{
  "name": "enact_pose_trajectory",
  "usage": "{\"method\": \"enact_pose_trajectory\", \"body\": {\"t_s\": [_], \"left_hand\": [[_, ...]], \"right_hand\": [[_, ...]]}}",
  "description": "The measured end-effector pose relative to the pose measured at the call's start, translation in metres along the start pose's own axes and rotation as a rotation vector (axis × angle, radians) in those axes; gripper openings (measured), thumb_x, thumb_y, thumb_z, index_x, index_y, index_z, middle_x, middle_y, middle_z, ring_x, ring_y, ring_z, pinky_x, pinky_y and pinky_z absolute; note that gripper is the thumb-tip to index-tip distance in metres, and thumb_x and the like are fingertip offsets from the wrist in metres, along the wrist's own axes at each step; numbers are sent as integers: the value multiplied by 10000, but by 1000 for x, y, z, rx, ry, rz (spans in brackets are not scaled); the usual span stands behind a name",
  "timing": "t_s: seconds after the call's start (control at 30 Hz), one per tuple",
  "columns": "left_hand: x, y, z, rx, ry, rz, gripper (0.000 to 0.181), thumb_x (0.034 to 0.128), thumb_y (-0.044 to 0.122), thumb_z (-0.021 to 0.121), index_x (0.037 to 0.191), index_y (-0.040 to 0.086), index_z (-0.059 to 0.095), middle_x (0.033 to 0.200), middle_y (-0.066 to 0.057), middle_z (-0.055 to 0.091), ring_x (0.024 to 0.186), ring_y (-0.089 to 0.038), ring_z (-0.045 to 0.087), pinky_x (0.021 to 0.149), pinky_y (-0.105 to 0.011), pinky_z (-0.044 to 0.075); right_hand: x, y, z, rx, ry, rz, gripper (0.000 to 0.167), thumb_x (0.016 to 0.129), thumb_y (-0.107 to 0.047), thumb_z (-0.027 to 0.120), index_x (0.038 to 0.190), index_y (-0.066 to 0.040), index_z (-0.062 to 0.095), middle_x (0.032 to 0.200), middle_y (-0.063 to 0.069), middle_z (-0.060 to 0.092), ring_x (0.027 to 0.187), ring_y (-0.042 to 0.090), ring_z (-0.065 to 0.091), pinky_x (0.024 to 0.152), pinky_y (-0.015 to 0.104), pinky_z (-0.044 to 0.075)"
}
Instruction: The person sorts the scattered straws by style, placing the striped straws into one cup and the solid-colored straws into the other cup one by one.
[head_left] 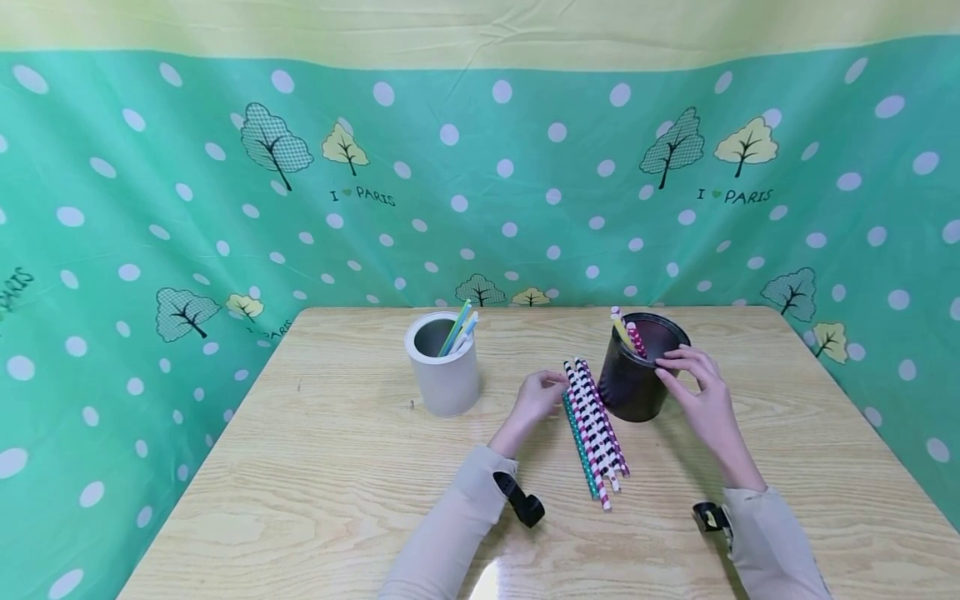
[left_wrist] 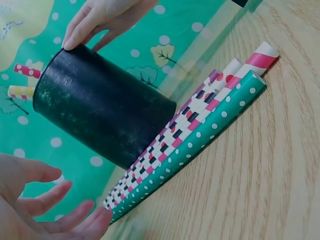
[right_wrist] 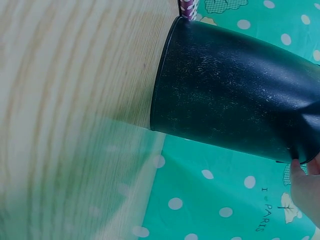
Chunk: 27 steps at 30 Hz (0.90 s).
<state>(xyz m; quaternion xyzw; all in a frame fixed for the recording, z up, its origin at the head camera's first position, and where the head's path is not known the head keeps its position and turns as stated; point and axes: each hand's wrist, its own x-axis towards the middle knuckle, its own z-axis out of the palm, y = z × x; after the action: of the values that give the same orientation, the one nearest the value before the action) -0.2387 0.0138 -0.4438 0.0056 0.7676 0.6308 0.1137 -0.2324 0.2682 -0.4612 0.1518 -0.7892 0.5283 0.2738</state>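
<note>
A bundle of paper straws (head_left: pixel 592 421) lies side by side on the table: a green dotted one (left_wrist: pixel 205 132), pink-striped ones, black-and-white ones and a purple one. My left hand (head_left: pixel 542 396) is at their far end, fingers loosely spread and slightly bent; whether a fingertip touches them I cannot tell. Just right of the bundle stands a black cup (head_left: pixel 632 387) with a few straws (head_left: pixel 635 340) leaning inside, one yellow and one red dotted. My right hand (head_left: pixel 701 387) pinches the cup's right rim between thumb and fingers.
A white cup (head_left: pixel 447 383) holding several blue and green straws (head_left: pixel 459 329) stands to the left on the wooden table (head_left: pixel 322 467). Behind the table's back edge hangs a green dotted cloth (head_left: pixel 420 167). Each wrist wears a black camera strap.
</note>
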Motion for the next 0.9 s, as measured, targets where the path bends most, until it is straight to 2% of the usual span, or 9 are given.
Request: {"method": "enact_pose_trajectory", "body": {"t_s": [0.03,0.07,0.13,0.23,0.47,0.67,0.9], "left_hand": [[0,-1,0,-1,1,-6,249,869,155,533,1050,-4,594,969,-174,607,833,-296,590,638,-327,532],[1,-1,0,1,1,-8,241,869,158,535,1041,3,600,960,-173,608,815,-288,592,629,-320,532],[1,-2,-1,8,3,-10,228,869,161,540,1027,12,608,940,-173,610,774,-273,597,613,-309,532],[2,-2,-1,13,3,-12,229,863,154,550,1022,3,614,908,-183,613,715,-252,598,595,-301,531],[2,-5,-1,17,-22,-27,216,849,91,557,1033,-18,589,855,-139,598,697,-253,589,599,-300,531],[4,-11,0,25,-50,-51,220,828,54,581,1034,-24,570,866,-97,590,714,-230,588,612,-268,533],[7,-15,2,43,-96,-63,246,801,-3,594,1042,-40,565,922,-111,550,678,-191,581,604,-251,532]], "right_hand": [[1,-15,0,2,-5,12,205,800,-129,650,997,-76,663,1121,37,541,1243,176,318,1066,278,204],[-1,-18,2,-35,9,13,199,802,-135,649,991,-72,663,1115,36,538,1237,168,322,1063,266,206],[-1,-35,3,-38,10,27,195,812,-140,638,982,-48,660,1102,57,537,1225,179,332,1060,272,214],[0,-47,3,-78,10,44,194,825,-139,623,974,-19,653,1089,80,534,1212,183,343,1051,272,231],[0,-34,3,-84,11,16,180,828,-154,620,985,-77,666,1103,30,540,1219,138,339,1046,232,225],[0,-52,2,-147,-7,65,211,828,-132,617,973,20,638,1088,103,523,1201,140,347,1006,173,258],[-1,-51,3,-113,14,73,193,821,-126,625,966,-1,650,1087,77,530,1195,130,351,1011,171,254]]}}
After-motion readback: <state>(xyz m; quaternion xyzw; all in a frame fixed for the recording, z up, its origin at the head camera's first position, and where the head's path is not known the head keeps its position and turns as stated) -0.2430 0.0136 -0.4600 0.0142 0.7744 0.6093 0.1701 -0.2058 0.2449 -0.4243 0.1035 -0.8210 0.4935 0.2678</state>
